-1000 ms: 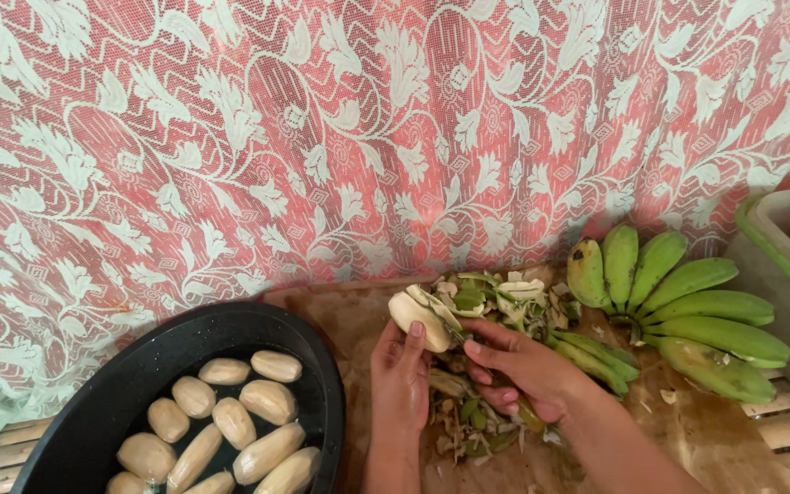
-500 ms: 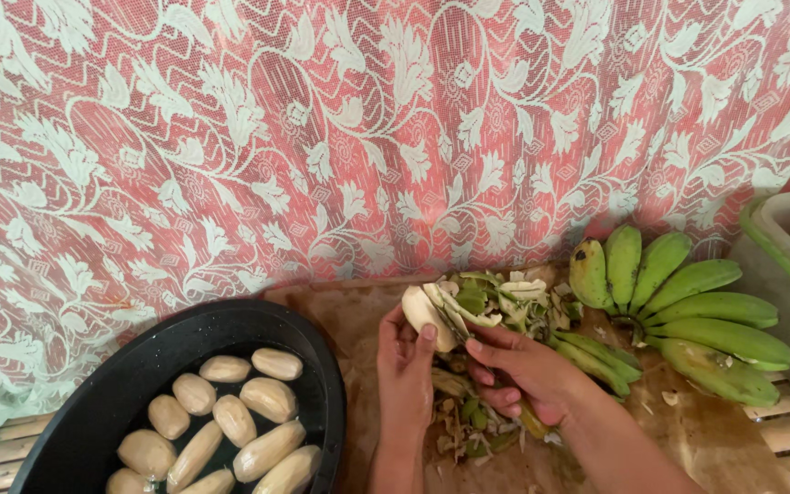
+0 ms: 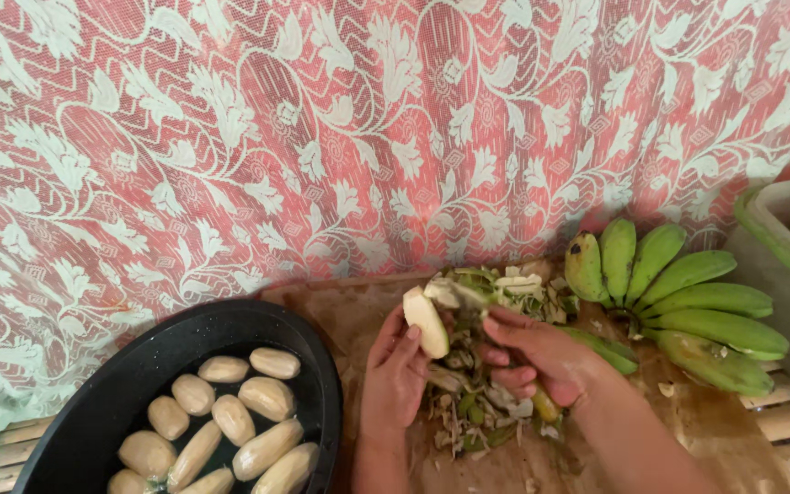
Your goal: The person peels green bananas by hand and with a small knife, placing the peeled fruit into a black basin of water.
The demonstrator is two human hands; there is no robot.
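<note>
The peeled banana [image 3: 426, 321] sits pale in the left hand [image 3: 393, 375], its fingers wrapped round it above a heap of peelings [image 3: 477, 402] on the tabletop [image 3: 358, 306]. Largest is the black pan [image 3: 139, 375] of peeled fruit, then the green bunch [image 3: 678, 293]. The right hand [image 3: 541, 361] pinches a small knife [image 3: 468, 295] at the banana's tip.

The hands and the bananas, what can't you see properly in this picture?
Head view only:
- Right hand: whether it holds a tool is hidden by its curled fingers and the peel pile.
- Peeled banana in the left hand: its lower end is covered by the fingers.
- Black basin: cut off by the bottom edge.
- Grey tub: cut off by the right edge.
</note>
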